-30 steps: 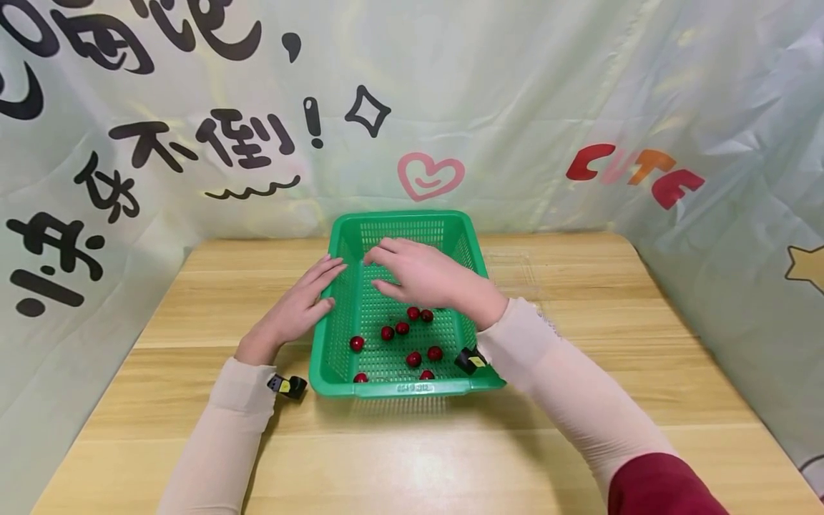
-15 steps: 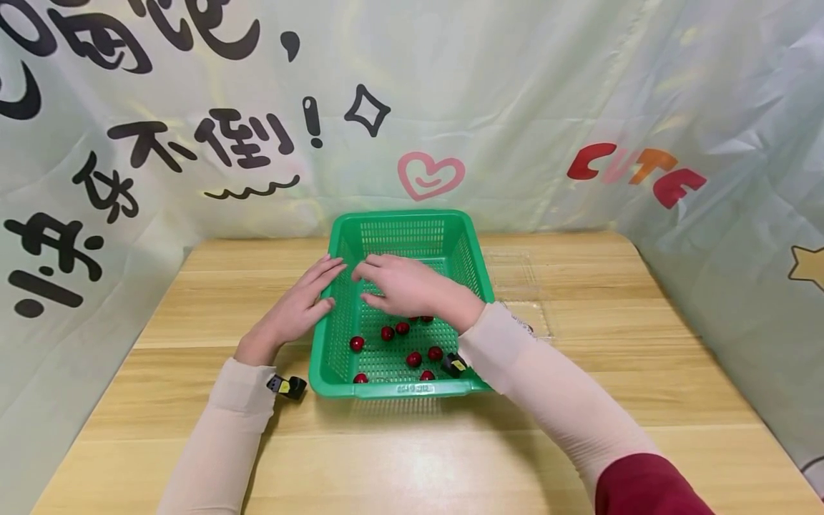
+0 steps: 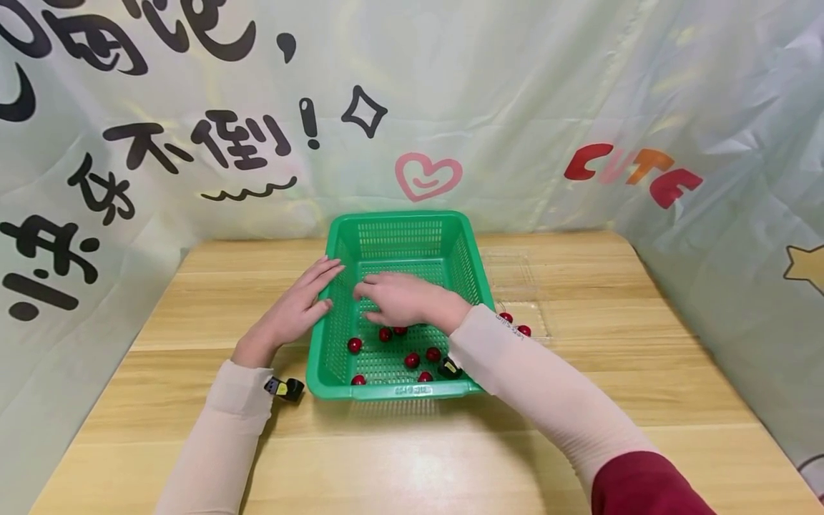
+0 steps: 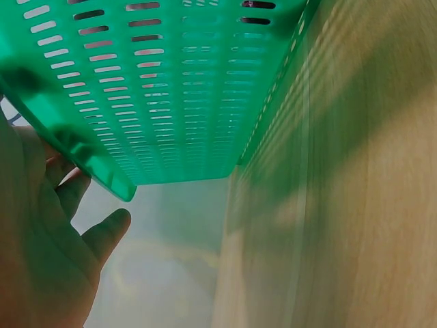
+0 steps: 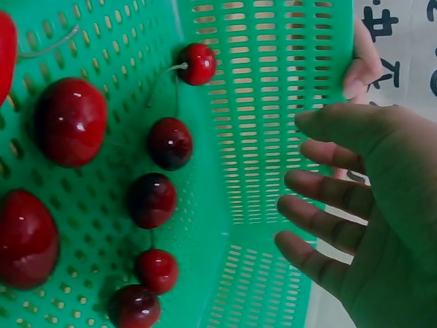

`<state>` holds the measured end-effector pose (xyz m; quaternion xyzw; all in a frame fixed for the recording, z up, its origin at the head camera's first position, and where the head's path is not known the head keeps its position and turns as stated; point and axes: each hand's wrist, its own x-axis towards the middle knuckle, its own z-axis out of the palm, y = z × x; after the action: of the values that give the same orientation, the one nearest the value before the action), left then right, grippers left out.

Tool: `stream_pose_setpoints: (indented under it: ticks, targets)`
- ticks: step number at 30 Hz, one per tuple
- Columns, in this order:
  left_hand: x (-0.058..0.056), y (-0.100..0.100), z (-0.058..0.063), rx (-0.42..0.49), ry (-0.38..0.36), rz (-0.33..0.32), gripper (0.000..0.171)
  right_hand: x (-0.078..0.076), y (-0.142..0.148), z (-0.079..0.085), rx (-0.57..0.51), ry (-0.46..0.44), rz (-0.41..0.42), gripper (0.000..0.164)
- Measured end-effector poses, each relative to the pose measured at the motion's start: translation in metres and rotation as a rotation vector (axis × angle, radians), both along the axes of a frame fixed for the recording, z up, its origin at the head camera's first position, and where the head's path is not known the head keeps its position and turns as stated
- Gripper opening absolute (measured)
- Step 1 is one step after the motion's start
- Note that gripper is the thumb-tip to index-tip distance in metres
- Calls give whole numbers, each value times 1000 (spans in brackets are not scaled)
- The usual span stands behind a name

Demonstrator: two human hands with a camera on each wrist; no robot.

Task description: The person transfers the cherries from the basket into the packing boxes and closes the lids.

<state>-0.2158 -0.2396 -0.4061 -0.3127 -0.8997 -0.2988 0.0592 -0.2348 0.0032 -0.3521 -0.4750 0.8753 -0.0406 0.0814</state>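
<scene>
A green plastic basket stands on the table with several red cherries on its perforated floor. My left hand rests on its left rim, fingers straight; the left wrist view shows thumb and fingers beside the rim from below. Inside the basket, my right hand hovers over the far cherries. In the right wrist view its fingers are spread and only lightly bent, with nothing between them. Cherries with thin stems, one of them a dark cherry, lie apart from those fingertips.
Right of the basket lies a clear plastic box, its lid folded back. Two cherries show in it beside my right sleeve. Behind the wooden table hangs a printed cloth.
My right hand has come down and nearer, over the cherries. Its sleeve has shifted left, uncovering the clear box and two cherries. The left hand stays at the rim.
</scene>
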Motion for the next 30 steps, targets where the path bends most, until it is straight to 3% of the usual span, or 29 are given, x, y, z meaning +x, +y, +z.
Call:
stream_pose_setpoints:
  ticks: [17, 30]
  targets:
    - [1, 0, -1, 0, -5, 7, 59, -6, -5, -22, 156, -81, -14, 42]
    - [1, 1, -1, -1, -6, 13, 58, -7, -6, -30, 222, -82, 6, 41]
